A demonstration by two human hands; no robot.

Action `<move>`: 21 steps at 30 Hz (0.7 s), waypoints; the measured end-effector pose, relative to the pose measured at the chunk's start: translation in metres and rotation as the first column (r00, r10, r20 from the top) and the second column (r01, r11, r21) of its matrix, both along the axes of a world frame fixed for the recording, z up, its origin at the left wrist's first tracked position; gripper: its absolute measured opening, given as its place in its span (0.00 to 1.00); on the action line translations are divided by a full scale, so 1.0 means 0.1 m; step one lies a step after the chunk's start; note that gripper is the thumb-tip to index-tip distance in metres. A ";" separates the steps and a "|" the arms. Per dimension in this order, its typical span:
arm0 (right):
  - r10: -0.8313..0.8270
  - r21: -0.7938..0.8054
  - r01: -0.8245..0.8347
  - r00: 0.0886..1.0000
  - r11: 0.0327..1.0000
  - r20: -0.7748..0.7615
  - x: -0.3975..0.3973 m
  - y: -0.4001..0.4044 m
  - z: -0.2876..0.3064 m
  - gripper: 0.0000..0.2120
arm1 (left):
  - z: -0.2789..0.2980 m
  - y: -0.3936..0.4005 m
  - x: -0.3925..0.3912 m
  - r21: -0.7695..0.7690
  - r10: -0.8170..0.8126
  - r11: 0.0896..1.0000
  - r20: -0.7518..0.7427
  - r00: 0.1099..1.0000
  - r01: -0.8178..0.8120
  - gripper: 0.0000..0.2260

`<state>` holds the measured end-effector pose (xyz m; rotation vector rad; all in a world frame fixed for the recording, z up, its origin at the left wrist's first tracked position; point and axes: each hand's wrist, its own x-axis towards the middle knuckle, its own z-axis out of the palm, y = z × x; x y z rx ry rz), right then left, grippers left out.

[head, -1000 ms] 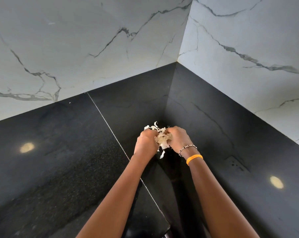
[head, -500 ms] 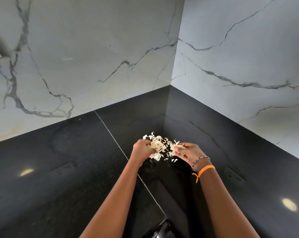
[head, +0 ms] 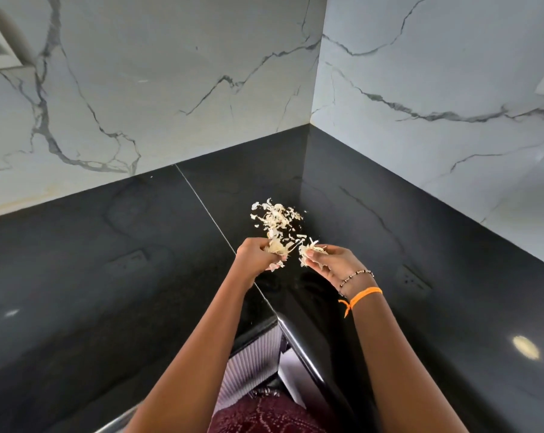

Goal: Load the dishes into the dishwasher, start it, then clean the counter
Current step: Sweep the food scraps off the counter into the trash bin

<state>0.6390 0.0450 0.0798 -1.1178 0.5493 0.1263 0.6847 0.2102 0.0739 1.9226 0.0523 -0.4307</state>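
Head view looks down into the inner corner of a black counter [head: 108,276], where pale scraps [head: 277,217] lie in a loose heap just beyond the fingertips of both hands. The heap sits on the far side of the hands, a little toward the corner, and it trails back toward them, so its long axis runs roughly far to near, ending between the two fists. Both hands are about equally near it; the left hand [head: 255,259] is perhaps a touch closer to the main clump.

The left hand is curled round a wad of scraps, with bits sticking out between its fingers. The right hand [head: 330,264] is turned palm partly up and pinches a smaller tuft against its fingertips. A narrow gap separates the hands; they do not touch.

My judgement is that this is the counter-cleaning part of the task, and that the coming move is a reach forward, away from the body, to rake the rest of the heap back toward the near edge.

Compared with a second ago, the hands have come apart: then they were pressed together over one clump, and now each holds its own portion. More scraps lie spread on the counter beyond them than before. The camera has also tipped, so the corner sits higher and the near counter edge shows.
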 end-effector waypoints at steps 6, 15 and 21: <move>0.019 0.035 -0.020 0.999 0.999 0.043 -0.46 0.21 -0.03 0.03 | -0.06 0.15 -0.48 -0.017 -0.036 0.999 0.010 0.999 0.037 0.07; -0.042 -0.058 0.042 0.999 0.997 0.011 -1.23 0.67 -0.21 0.04 | -0.19 0.58 -1.14 0.047 -0.167 0.985 0.044 0.985 0.165 0.05; -0.105 0.032 0.106 0.993 0.994 -0.056 -1.81 0.92 -0.59 0.04 | -0.49 0.77 -1.66 0.112 -0.245 0.963 -0.023 0.969 0.246 0.05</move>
